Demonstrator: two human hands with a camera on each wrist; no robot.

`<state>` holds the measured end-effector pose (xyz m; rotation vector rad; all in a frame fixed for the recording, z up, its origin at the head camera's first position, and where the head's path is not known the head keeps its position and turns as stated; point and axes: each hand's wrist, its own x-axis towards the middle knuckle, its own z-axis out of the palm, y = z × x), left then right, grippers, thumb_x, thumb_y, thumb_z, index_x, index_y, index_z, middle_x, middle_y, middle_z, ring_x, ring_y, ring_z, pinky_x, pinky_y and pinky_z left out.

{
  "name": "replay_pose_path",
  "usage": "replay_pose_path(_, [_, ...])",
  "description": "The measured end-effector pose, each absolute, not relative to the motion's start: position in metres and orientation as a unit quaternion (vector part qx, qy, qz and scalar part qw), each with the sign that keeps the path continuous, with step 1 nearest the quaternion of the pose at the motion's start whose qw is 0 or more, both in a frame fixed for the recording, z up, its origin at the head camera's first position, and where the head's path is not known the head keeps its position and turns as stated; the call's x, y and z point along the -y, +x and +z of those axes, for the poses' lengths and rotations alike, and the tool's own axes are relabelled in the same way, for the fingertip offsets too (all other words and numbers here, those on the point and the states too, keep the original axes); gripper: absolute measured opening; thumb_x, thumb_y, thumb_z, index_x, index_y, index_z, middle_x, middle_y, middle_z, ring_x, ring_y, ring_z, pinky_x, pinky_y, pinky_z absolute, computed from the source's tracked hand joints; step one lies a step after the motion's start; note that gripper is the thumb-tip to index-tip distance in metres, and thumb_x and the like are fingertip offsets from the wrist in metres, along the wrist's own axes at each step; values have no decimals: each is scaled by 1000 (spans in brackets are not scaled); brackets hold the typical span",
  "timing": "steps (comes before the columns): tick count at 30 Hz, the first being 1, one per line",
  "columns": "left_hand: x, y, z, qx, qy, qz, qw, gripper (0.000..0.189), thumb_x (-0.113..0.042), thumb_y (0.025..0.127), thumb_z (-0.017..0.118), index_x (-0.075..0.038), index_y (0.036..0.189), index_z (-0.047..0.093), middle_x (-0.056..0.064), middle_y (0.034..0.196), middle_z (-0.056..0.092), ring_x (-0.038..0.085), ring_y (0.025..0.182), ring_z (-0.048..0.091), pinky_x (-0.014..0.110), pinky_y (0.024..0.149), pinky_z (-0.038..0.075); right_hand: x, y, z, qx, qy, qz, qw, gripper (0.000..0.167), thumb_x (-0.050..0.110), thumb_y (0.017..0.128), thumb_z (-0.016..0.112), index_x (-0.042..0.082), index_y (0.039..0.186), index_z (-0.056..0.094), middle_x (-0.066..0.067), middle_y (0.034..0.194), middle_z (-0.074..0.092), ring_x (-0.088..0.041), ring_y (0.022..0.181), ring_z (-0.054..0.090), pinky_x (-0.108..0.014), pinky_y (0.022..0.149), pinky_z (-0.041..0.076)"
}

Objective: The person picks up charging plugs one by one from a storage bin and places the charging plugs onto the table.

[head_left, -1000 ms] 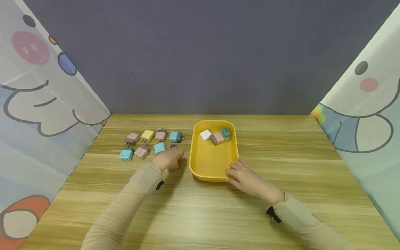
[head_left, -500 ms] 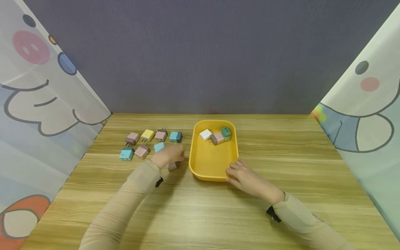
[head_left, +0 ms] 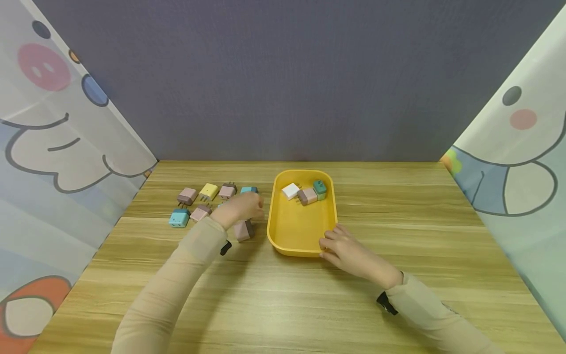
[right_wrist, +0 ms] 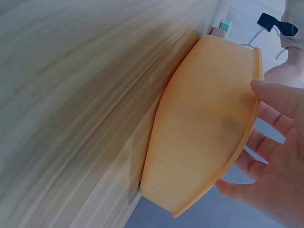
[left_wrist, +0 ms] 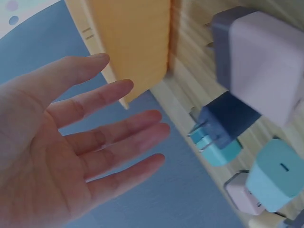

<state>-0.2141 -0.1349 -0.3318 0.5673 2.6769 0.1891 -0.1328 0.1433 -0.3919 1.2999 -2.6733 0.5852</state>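
My left hand (head_left: 240, 206) hovers over the right end of a group of charger plugs, its fingers loosely extended and nothing in it in the left wrist view. Just below it in the head view lies a pink-and-brown charger plug (head_left: 243, 231). A cyan-and-navy charger plug (head_left: 249, 190) is partly hidden behind the hand. With fingers over the rim and thumb on the outer side, my right hand (head_left: 349, 250) holds the near right corner of a yellow tray (right_wrist: 204, 109). Inside the tray are a white plug (head_left: 291, 191), a pink-brown plug (head_left: 307, 196) and a green plug (head_left: 320, 189).
Further left on the wooden table (head_left: 398, 196) lie a yellow plug (head_left: 209, 191), a cyan plug (head_left: 179, 218) and several pink-brown plugs (head_left: 187, 195). A dark grey panel (head_left: 300, 88) stands at the back, with printed cartoon sheets (head_left: 44, 123) at both sides.
My left hand has risen away from the near pink-brown plug and shifted slightly toward the back, showing more of that plug and covering part of the cyan ones. The right hand stays on the tray.
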Motion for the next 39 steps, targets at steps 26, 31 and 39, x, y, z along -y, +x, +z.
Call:
replay_pose_path(26, [92, -243, -301, -953, 252, 56, 160, 24, -18, 87, 56, -2, 106, 58, 11, 110, 57, 22, 94, 53, 33, 80, 43, -143, -132, -391, 878, 433, 194, 55, 15, 16, 81, 63, 15, 75, 49, 9, 71, 41, -10, 70, 39, -53, 94, 31])
replay_pose_path(31, [83, -245, -295, -951, 257, 53, 163, 25, -18, 88, 55, -2, 107, 57, 10, 110, 57, 20, 93, 52, 32, 81, 42, -143, -133, -393, 875, 438, 197, 63, 16, 15, 80, 64, 15, 74, 49, 8, 71, 40, -10, 70, 39, -54, 92, 32])
replay_pose_path(39, [71, -252, -295, -949, 269, 62, 151, 24, -16, 87, 56, -4, 108, 58, 10, 112, 57, 20, 95, 54, 29, 81, 44, -143, -133, -392, 875, 435, 205, 57, 17, 14, 80, 64, 15, 74, 48, 9, 72, 40, -11, 71, 39, -54, 93, 32])
